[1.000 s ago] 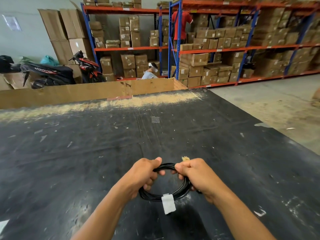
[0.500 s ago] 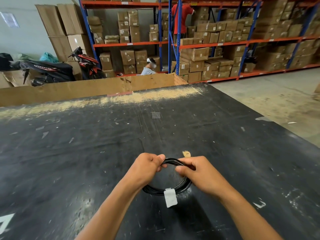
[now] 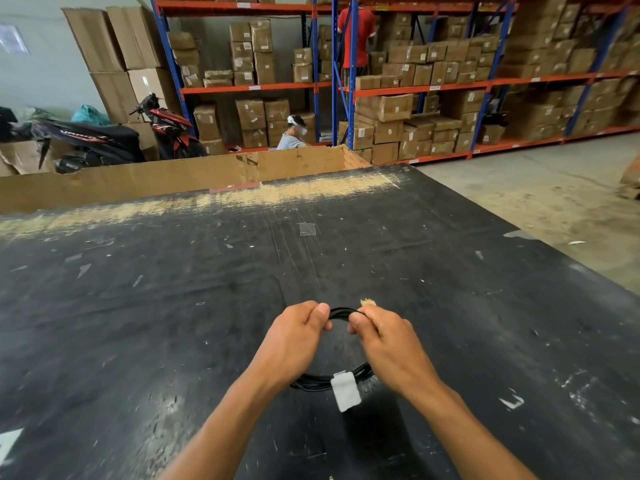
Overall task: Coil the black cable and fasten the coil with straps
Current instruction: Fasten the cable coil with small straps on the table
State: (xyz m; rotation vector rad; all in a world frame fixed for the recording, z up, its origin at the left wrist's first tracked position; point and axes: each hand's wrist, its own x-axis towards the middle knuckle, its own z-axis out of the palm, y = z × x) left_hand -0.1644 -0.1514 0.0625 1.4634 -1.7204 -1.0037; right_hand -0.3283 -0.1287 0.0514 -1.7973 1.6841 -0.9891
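Observation:
The black cable [image 3: 313,381] is wound into a small round coil held just above the black table [image 3: 173,306]. A white strap [image 3: 345,390] wraps the coil's near side, its loose end hanging down. My left hand [image 3: 294,341] grips the far left of the coil, thumb pressed on top. My right hand [image 3: 384,341] pinches the far right of the coil, fingers closed on the strands. Only a short arc of cable shows between the two thumbs; the coil's sides are hidden under my hands.
A small tan scrap [image 3: 367,301] lies on the table just beyond my right hand. A cardboard wall [image 3: 138,178] runs along the table's far edge. Behind it stand motorbikes [image 3: 104,140], box-filled shelving [image 3: 433,98] and two people [image 3: 292,133]. The table's right edge drops to concrete floor [image 3: 554,202].
Both hands have closed in along the far side of the coil, narrowing the gap between the thumbs. The coil has tilted a little, and the strap hangs nearer to me.

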